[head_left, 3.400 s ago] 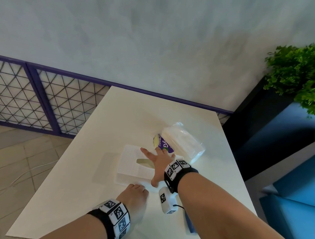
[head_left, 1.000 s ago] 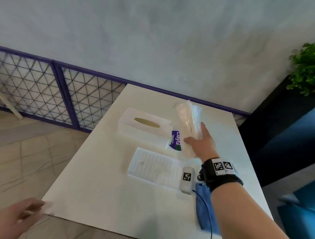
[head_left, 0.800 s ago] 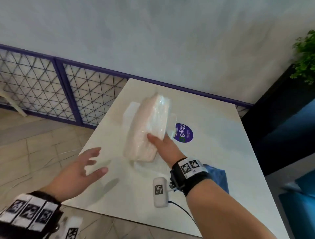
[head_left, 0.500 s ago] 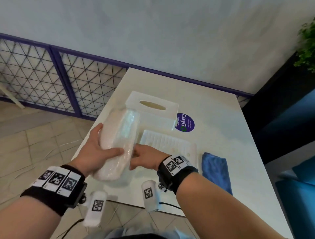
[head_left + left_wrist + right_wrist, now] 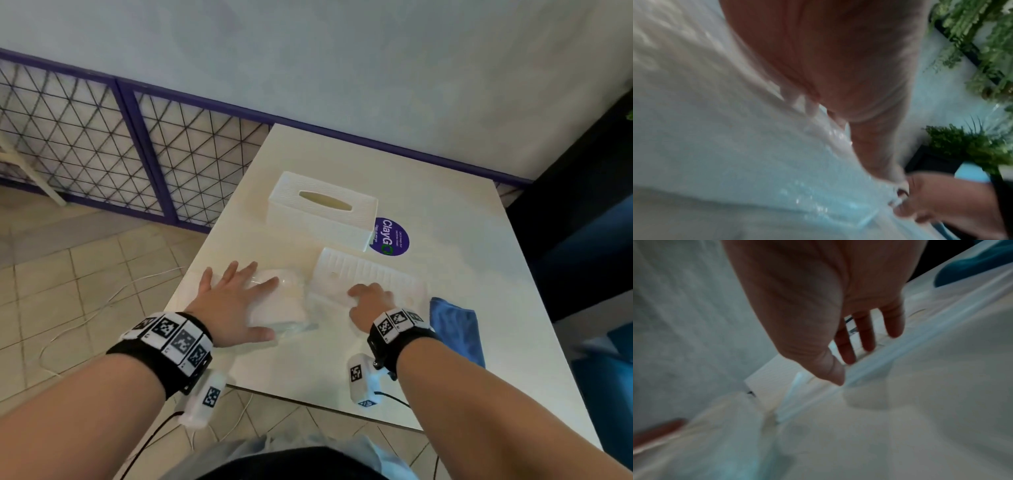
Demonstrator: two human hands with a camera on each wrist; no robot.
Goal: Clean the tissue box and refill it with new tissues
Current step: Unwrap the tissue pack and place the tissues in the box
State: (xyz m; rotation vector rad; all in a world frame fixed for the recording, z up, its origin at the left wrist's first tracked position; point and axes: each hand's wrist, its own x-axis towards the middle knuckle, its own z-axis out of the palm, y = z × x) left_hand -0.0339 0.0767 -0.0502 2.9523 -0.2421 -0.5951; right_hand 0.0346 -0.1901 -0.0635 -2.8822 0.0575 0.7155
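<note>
The white tissue box cover, with its oval slot facing up, stands on the white table. Its ribbed base plate lies just in front of it. A tissue pack in clear plastic lies flat near the table's front left edge. My left hand rests on the pack with straight, spread fingers. My right hand sits at the pack's right end, beside the base plate. In the left wrist view, that right hand pinches the wrapper's end. The pack fills the blurred right wrist view.
A folded blue cloth lies at the front right of the table. A round purple sticker is on the tabletop beside the cover. A purple mesh fence runs along the wall, and there is tiled floor to the left.
My right hand carried the pack from the far right to the front left. My left hand came up, took hold of it, and now presses it flat on the table.
</note>
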